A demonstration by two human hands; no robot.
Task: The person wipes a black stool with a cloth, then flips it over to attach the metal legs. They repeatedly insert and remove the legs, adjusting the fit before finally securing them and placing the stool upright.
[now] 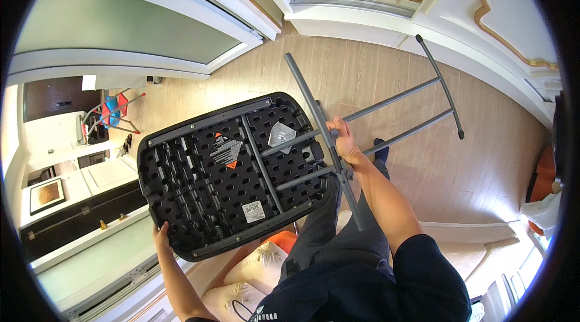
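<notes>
Held up before me is a small folding table (pixel 199 192), its black underside, dotted with holes, turned toward me. My left hand (pixel 161 238) is closed on the lower left edge of the tabletop, the thumb over the rim. On the other side, my right hand (pixel 344 142) wraps round the grey metal legs (pixel 396 101) near the joint where they cross. One leg frame reaches out to the right and ends in a crossbar (pixel 444 89) with dark end caps. Another grey bar (pixel 308 92) slants across beside the tabletop. Labels (pixel 254 211) are stuck on the underside.
Wood flooring (pixel 483 159) spreads under the table and to the right. A beige sofa (pixel 459 255) with cushions (pixel 257 267) lies close behind me. White sliding doors (pixel 133 26) stand at the left, a white cabinet (pixel 344 26) ahead. A red and blue folding chair (pixel 113 110) is farther left.
</notes>
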